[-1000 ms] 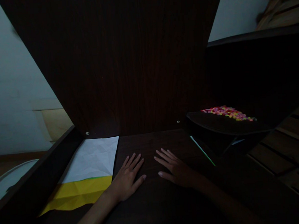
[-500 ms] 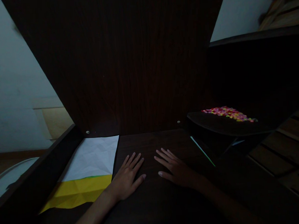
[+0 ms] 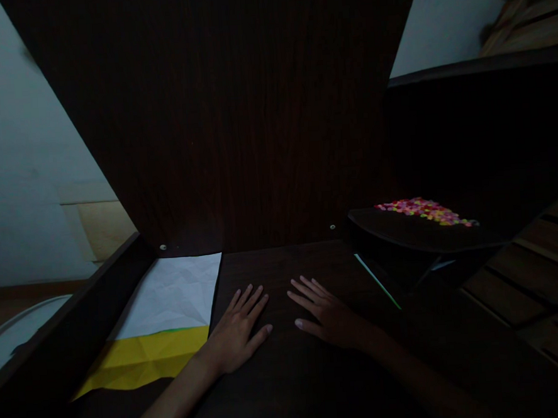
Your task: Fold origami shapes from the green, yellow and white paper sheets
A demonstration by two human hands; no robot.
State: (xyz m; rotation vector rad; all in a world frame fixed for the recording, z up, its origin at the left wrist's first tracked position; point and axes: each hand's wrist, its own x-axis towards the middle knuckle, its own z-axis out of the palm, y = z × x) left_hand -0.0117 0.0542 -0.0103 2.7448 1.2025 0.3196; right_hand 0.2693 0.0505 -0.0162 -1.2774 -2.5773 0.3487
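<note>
My left hand [image 3: 239, 331] lies flat on the dark wooden surface [image 3: 280, 379], fingers spread and holding nothing. Just left of it are creased sheets of paper: a white sheet [image 3: 175, 291] at the back and a yellow sheet [image 3: 146, 359] in front, with a thin green edge showing between them. My right hand [image 3: 326, 313] also rests palm down with its fingers apart and nothing in them. To its right lies a thin, pale green strip [image 3: 376, 280], set at a slant. The two hands are apart, thumbs pointing toward each other.
A tall dark wooden panel [image 3: 255, 122] rises behind the surface. On a curved shelf [image 3: 403, 236] at right sits a pile of small pink, red and yellow pieces [image 3: 425, 211]. A raised wooden side board [image 3: 68, 316] borders the left. Slatted wood [image 3: 542, 268] shows at far right.
</note>
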